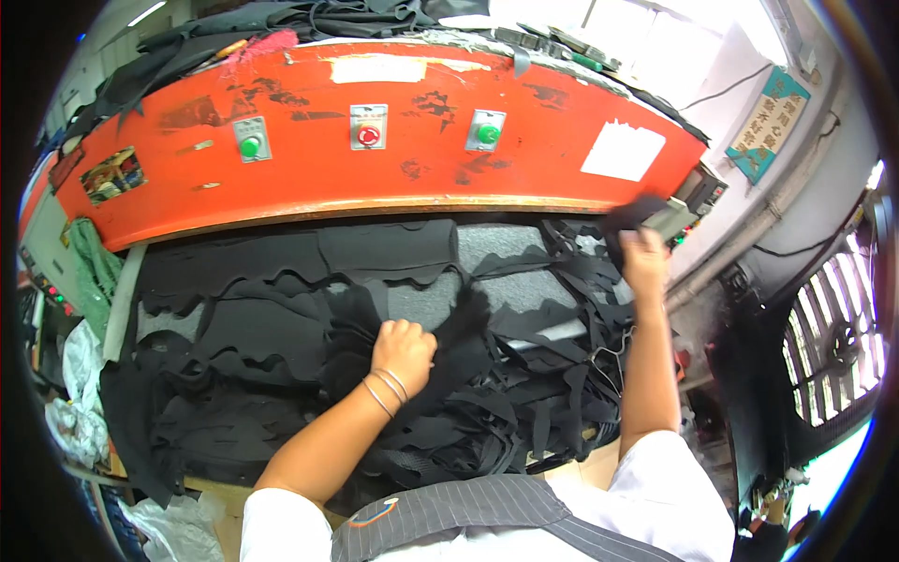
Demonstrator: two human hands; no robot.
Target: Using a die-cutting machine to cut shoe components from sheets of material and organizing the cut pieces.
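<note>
My left hand (405,358) is closed around a bundle of black fabric pieces (459,328), which fan out on both sides of the fist. Farther right, near the end of the orange machine, my raised right hand (644,267) grips a dark fabric piece (626,225), blurred by motion. Beneath both hands, black fabric sheets (262,323) with wavy cut edges lie over a grey worktop (501,241). A tangle of black fabric strips (506,412) covers its right and near parts.
Beyond the worktop stretches an orange machine beam (309,178) bearing a red button (368,137) and two green buttons. More black cloth (272,19) lies on top of it. Plastic bags (80,393) hang at the left. A pipe (740,248) and a barred window (843,328) are at the right.
</note>
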